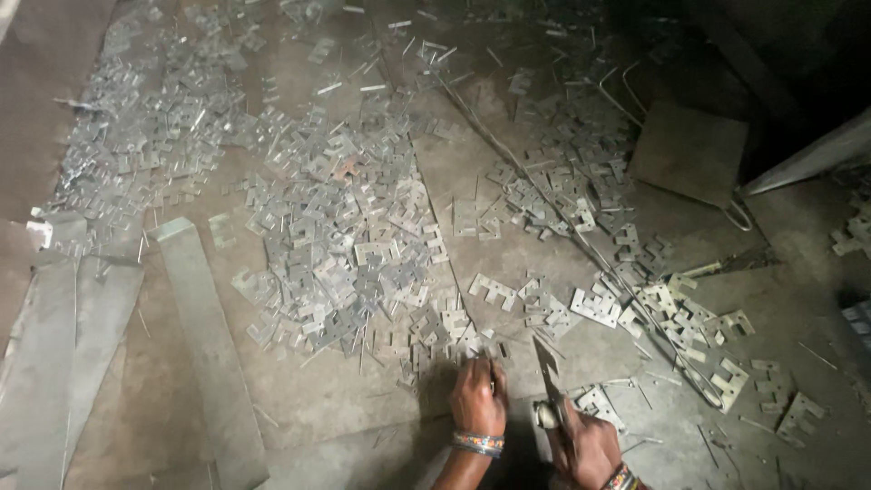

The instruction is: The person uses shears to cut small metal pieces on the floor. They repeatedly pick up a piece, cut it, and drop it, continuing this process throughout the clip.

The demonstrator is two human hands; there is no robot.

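My left hand [477,396] rests palm down on the floor at the near edge of a big heap of notched flat metal plates [354,245], its fingers on a few plates. Beaded bangles circle that wrist. My right hand [588,446] is closed around the handle of a hammer-like metal tool [550,381] whose dark flat head points up and away. A single notched plate [599,405] lies just right of the tool.
More plates spread across the floor at far left [145,136] and right [581,195]. Long metal strips [204,336] lie at left. A flat square board [689,150] and bent wire rods [626,299] sit at right.
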